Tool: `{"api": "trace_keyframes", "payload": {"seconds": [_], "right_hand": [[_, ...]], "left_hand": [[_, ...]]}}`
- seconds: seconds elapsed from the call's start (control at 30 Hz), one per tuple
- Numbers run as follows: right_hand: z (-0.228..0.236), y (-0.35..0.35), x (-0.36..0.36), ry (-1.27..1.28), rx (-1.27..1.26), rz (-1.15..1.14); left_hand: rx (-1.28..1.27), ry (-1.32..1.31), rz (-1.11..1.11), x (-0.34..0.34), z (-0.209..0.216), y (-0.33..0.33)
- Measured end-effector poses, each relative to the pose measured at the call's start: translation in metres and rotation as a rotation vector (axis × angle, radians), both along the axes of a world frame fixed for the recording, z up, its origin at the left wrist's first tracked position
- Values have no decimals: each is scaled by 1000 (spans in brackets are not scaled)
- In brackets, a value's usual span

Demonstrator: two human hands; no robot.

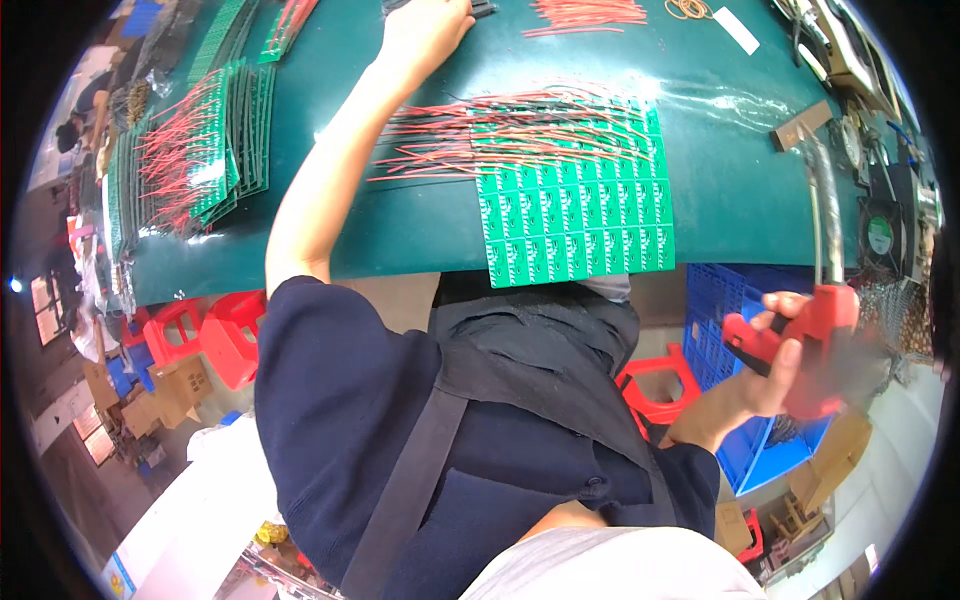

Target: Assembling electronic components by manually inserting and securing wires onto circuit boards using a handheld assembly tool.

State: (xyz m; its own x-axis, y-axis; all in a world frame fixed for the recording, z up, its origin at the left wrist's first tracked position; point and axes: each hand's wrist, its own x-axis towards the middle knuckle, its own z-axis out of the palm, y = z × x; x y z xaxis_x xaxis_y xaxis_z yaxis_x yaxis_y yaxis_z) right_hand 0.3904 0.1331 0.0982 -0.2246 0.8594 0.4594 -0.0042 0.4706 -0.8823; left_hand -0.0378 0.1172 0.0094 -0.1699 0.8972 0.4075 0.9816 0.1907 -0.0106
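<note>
Right hand (775, 375): closed round a red handheld tool (815, 345), at 4 o'clock off the table's edge; I judge it blurred, so in motion.
Tool axis: its clear tube (822, 205) runs upward toward 12 o'clock.
Left hand (425, 30): stretched to 12 o'clock, resting on a dark object; I cannot tell its grip.
Green panel of circuit boards (578, 220): at centre, long axis up-down, red wires (470, 135) fanning toward 9 o'clock.
Progress: I judge the upper rows wired, the lower rows bare.
Stacked wired panels (200, 160): at 9 o'clock.

Bare green mat (740, 180) right of circuit panel (575, 215) is open; wired board stacks (195, 165) block left side.
</note>
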Motion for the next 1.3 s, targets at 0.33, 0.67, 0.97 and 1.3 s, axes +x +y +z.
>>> {"api": "trace_keyframes", "payload": {"seconds": [0.33, 0.67, 0.97, 1.3], "right_hand": [[-42, -43, -22, 80, -281, 117], [-44, -56, -38, 24, -367, 191], [-46, -84, -54, -49, -609, 310], [-67, -84, -68, 17, -824, 484]], "left_hand": [[18, 93, -12, -9, -1, -6], [-876, 274, -73, 16, 113, -67], [-756, 284, -119, 23, 82, -88], [-177, -232, -466, 72, 20, -140]]}}
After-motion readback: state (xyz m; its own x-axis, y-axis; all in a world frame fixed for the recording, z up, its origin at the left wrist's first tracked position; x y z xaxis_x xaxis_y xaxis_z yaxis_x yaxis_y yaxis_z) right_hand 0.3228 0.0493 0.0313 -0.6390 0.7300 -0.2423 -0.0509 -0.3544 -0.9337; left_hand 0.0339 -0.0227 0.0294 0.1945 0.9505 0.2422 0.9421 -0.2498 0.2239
